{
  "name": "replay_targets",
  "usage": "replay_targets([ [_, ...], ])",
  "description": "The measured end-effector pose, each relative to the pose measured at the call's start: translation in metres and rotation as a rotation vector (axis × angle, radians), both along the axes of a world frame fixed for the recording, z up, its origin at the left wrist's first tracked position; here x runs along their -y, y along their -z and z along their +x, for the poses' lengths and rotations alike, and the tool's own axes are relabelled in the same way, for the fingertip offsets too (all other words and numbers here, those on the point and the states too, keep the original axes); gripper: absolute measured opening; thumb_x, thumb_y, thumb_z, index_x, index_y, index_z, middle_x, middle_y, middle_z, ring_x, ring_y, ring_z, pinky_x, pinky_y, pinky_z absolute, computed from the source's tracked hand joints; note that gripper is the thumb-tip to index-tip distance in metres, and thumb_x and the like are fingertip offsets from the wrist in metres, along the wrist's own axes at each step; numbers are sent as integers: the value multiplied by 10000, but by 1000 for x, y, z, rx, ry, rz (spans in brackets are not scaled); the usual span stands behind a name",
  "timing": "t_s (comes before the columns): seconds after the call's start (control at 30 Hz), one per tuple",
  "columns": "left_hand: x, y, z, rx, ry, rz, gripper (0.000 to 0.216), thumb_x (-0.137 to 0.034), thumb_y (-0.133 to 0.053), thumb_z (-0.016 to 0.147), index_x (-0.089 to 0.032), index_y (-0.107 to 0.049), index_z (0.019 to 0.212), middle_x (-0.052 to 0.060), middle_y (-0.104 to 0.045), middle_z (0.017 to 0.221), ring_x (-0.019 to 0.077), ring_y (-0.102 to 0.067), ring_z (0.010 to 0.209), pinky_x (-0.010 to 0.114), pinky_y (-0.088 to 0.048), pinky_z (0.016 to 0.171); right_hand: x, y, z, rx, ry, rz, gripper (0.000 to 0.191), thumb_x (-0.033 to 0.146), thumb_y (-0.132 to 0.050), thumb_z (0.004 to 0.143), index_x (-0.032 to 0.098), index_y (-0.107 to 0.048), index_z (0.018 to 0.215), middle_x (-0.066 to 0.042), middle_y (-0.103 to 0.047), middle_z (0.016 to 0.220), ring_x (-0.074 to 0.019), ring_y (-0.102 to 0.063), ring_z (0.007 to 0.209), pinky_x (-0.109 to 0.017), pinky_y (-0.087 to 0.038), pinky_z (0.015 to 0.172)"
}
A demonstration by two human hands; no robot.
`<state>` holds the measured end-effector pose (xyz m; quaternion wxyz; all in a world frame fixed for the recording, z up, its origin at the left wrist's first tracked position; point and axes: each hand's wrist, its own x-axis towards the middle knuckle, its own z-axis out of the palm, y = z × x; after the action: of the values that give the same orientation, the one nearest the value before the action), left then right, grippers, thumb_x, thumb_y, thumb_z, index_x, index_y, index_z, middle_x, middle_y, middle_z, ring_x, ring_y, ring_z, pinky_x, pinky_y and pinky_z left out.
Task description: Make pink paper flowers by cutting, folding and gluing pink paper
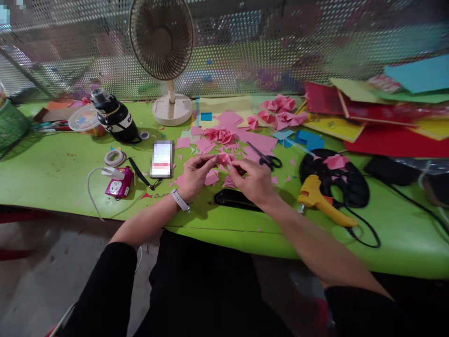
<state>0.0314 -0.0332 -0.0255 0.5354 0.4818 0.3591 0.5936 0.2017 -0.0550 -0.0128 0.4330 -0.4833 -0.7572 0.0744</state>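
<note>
Between my two hands is a small pink paper flower, held up over the green table. My left hand pinches its left side, with a pale watch band on the wrist. On the other side, the fingertips of my right hand grip the flower's right edge. Pink paper scraps lie around and beneath it. Black-handled scissors rest just beyond my right hand, and a long black object, perhaps a stapler, lies partly hidden under that hand. Folded pink paper flowers sit behind.
A yellow glue gun lies at the right by a black cushion-like pad. Leftward are a phone, a purple power adapter, a tape roll and a black bottle. A fan and coloured paper stacks stand behind.
</note>
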Motion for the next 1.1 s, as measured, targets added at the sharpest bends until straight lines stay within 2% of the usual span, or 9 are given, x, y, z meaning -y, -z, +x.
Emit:
replay_targets([
  [0.17,0,0,1,-97,-82,43,183,-376,-792,773,-216,-770,859,9,-696,846,115,-637,801,283,-538,788,1,3,-1,-7,29,25,213,322,-569,927,205,-746,910,-89,-785,843,-221,-710,663,-357,-556,630],
  [0.63,1,5,0,-180,-88,5,200,-393,-767,798,-214,-775,887,32,-707,875,136,-632,848,305,-528,831,1,4,0,22,35,26,226,335,-560,935,213,-749,915,-88,-787,858,-215,-703,655,-351,-559,617],
  [1.1,-1,8,0,-103,-70,44,196,-372,-799,775,-208,-786,882,34,-700,859,131,-626,812,295,-524,776,-1,7,-1,51,19,185,154,248,-598,930,181,-730,888,-65,-780,793,-174,-690,598,-292,-519,569],
])
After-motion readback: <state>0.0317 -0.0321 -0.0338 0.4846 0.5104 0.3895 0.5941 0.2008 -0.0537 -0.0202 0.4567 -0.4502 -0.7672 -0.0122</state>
